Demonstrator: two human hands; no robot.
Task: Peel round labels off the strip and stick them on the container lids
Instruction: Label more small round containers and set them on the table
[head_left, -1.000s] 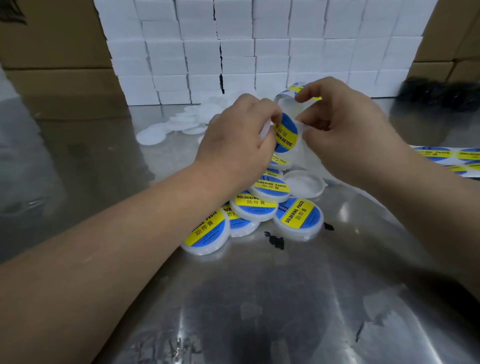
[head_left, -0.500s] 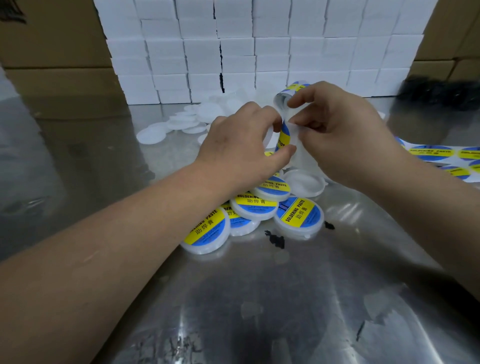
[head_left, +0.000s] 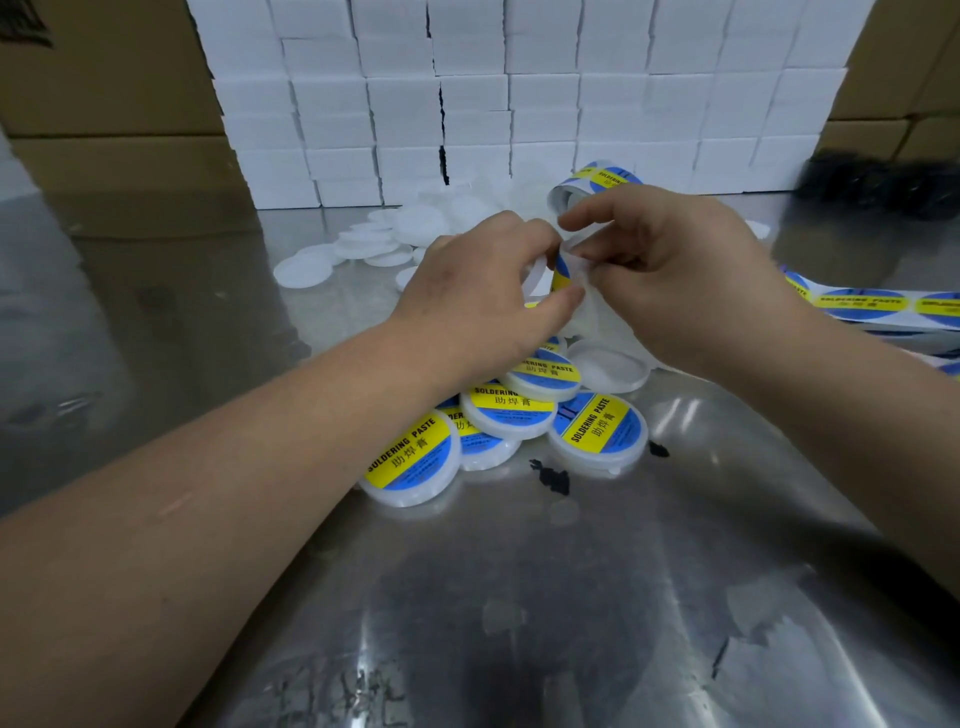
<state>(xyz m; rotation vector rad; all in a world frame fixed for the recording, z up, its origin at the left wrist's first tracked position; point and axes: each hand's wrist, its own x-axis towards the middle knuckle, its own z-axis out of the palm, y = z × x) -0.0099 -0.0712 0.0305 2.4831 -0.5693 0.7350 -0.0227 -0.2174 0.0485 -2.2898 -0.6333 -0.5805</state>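
My left hand (head_left: 483, 296) curls round a round white plastic lid (head_left: 535, 273), my right hand (head_left: 675, 275) pinches the white paper strip (head_left: 597, 179), and a round blue and yellow label (head_left: 560, 271) sits between them above the labelled lids (head_left: 519, 410).

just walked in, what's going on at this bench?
A person is labelling lids bare-handed over a shiny metal table. The left hand grips what looks like a white round plastic lid, edge-on, with a round blue-and-yellow label against it. The right hand pinches the white backing strip of labels, which trails off to the right. Several labelled white lids lie piled below the hands; a heap of unlabelled white lids sits further back.
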